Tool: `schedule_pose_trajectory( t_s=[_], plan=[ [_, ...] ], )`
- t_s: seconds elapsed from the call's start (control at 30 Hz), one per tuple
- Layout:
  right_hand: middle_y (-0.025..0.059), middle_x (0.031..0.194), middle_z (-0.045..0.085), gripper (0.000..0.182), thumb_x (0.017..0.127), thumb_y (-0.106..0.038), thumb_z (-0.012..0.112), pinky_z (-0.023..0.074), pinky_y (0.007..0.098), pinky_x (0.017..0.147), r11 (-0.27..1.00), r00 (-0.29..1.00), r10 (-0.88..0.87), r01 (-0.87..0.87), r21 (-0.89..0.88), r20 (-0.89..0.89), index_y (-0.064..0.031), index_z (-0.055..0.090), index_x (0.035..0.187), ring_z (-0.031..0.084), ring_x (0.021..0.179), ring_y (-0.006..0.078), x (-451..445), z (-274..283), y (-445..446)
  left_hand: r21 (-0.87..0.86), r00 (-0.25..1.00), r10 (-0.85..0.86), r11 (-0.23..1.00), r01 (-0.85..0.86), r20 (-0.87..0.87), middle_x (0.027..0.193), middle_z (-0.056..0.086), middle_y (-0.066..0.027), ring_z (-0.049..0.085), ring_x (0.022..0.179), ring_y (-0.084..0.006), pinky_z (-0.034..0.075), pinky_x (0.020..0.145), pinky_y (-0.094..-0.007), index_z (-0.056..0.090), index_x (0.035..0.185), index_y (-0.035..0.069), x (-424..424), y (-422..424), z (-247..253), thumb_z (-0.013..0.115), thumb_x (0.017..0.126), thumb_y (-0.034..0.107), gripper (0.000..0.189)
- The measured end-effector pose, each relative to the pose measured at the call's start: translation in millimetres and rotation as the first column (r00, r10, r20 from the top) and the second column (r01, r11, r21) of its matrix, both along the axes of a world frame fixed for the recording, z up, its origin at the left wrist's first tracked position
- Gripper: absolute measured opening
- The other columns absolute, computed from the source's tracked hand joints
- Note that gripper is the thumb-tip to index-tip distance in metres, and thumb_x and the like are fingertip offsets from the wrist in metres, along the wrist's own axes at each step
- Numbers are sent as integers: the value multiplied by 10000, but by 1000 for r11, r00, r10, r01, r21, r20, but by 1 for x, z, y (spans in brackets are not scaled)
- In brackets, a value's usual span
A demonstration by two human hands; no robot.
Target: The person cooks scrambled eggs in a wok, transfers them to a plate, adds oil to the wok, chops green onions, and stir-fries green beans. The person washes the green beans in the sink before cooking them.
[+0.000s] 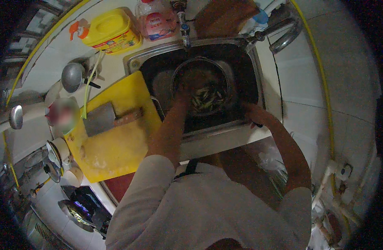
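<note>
In the dark sink sits a round metal basin with pale green cut pieces of food in it. My left hand reaches down inside the basin's left part, beside the pieces; its fingers are too dark to tell what they hold. At the sink's near right corner is my right hand, bent over the rim, with something small and dark by its fingers. Left of the sink, a cleaver with a wooden handle lies on a yellow cutting board.
Behind the sink stand a yellow tub, a clear bottle with pink liquid and a small tap. A curved faucet rises at the back right. A metal ladle, bowls and a pan are at the left.
</note>
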State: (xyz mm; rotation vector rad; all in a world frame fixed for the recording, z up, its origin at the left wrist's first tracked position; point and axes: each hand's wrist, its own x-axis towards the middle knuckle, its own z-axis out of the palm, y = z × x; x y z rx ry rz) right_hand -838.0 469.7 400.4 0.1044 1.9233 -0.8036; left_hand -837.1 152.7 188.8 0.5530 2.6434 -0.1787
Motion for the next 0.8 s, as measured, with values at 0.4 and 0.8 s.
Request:
schedule_pose_trajectory(
  t_s=[0.4,0.8],
  plan=[
    [59,750,592,435,864,-106,535,492,286,423,973,970,-92,135,-186,226,-68,466,1292,546,517,137,23,10,-75,260,858,485,818,-513,170,1363,355,-195,385,1226,-371,430,929,-476,308,1383,93,26,25,-44,587,804,272,668],
    [22,729,552,562,807,-91,561,375,227,424,751,831,-381,534,-389,406,-93,397,1344,444,497,76,32,-19,-74,818,645,753,449,-358,-130,1355,327,-293,311,1252,-450,306,982,-561,376,1334,18,26,46,-3,496,868,217,521]
  ],
)
